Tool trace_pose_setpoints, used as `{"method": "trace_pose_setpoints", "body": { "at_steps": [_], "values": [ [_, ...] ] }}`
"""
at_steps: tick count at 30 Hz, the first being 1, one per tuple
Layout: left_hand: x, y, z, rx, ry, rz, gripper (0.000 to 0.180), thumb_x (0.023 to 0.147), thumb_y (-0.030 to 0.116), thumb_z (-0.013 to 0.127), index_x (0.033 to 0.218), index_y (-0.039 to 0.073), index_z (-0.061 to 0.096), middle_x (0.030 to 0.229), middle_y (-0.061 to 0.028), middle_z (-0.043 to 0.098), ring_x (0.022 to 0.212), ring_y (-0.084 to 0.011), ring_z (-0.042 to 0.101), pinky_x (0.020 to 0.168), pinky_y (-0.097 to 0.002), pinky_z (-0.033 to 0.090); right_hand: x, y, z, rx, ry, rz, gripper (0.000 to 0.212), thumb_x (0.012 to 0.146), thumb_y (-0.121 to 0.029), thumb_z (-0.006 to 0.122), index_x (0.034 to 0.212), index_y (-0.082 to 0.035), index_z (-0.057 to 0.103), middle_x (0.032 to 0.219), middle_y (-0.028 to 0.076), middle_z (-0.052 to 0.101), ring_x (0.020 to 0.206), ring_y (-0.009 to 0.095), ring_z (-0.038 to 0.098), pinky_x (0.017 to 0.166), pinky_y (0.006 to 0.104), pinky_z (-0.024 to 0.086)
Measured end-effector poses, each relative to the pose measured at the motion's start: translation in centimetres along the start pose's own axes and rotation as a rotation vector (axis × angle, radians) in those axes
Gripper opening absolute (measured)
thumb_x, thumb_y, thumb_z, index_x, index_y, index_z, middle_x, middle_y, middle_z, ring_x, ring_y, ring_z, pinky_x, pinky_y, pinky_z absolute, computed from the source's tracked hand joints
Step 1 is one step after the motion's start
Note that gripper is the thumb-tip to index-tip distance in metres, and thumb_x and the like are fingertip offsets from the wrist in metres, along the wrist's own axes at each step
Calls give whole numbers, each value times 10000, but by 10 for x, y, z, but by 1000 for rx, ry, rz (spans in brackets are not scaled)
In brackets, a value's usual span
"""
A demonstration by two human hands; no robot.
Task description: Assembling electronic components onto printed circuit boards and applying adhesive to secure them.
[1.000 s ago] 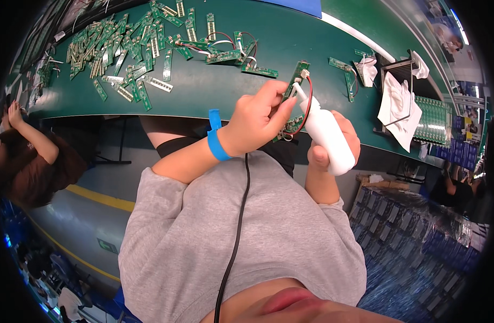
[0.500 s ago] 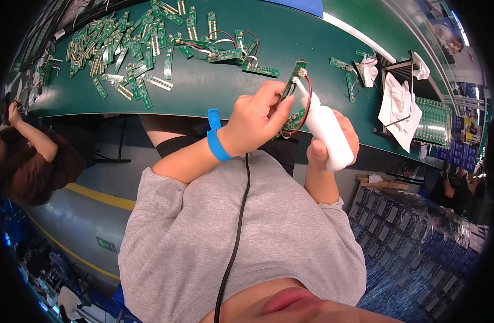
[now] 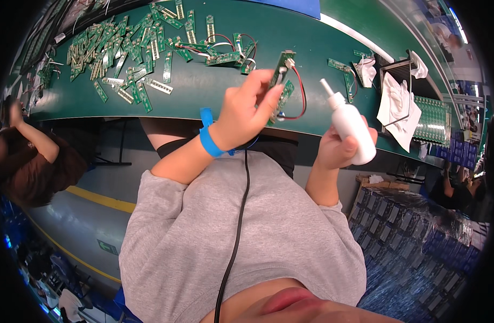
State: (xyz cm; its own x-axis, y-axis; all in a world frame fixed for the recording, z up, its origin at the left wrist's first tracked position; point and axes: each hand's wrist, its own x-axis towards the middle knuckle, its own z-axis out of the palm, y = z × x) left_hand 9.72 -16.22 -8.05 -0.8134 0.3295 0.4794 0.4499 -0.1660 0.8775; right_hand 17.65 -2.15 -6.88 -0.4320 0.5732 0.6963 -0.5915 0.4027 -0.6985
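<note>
Between thumb and fingers, my left hand [image 3: 247, 107] grips a narrow green circuit board [image 3: 282, 63], held up over the table's near edge. Red and black wires [image 3: 304, 97] loop from its white connector to a second green board [image 3: 284, 98] hanging just below. A blue wrist strap [image 3: 209, 137] circles my left wrist. My right hand [image 3: 338, 148] is wrapped round a white squeeze bottle [image 3: 353, 129] with a thin nozzle. The bottle leans up and to the left, its nozzle tip apart from the boards.
A heap of green circuit boards [image 3: 110, 48] covers the table's [image 3: 204, 91] left side. Wired boards [image 3: 223, 58] lie at the middle back. To the right stand a dark rack [image 3: 400, 70] with white tissue [image 3: 399, 107] and a stack of boards [image 3: 432, 119]. A person [image 3: 37, 156] is at far left.
The bottle has moved right and its nozzle has come away from the board. My left hand has shifted slightly left with the boards, which have turned a little.
</note>
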Motion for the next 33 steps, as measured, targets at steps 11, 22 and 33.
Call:
{"method": "trace_pose_setpoints", "body": {
  "at_steps": [11,22,33],
  "values": [
    [0,-79,-10,319,-355,-299,373,772,189,570,1110,81,453,749,-106,523,539,-149,492,525,-262,407,9,6,-25,-83,162,51,499,683,-498,590,601,-54,377,472,23,378,404,94,348,412,196,298],
    [-19,-71,-24,699,-519,-300,205,717,191,581,832,39,504,759,-110,508,652,-269,527,586,-365,425,2,8,-26,-72,136,109,519,651,-496,622,671,-33,390,551,74,472,432,98,403,402,183,313],
    [-25,-64,-3,891,-396,-186,242,717,247,605,786,54,477,754,-101,506,659,-309,530,564,-400,423,3,10,-30,49,173,46,461,683,-354,656,719,-4,360,608,80,440,478,102,414,392,194,318]
  ]
}}
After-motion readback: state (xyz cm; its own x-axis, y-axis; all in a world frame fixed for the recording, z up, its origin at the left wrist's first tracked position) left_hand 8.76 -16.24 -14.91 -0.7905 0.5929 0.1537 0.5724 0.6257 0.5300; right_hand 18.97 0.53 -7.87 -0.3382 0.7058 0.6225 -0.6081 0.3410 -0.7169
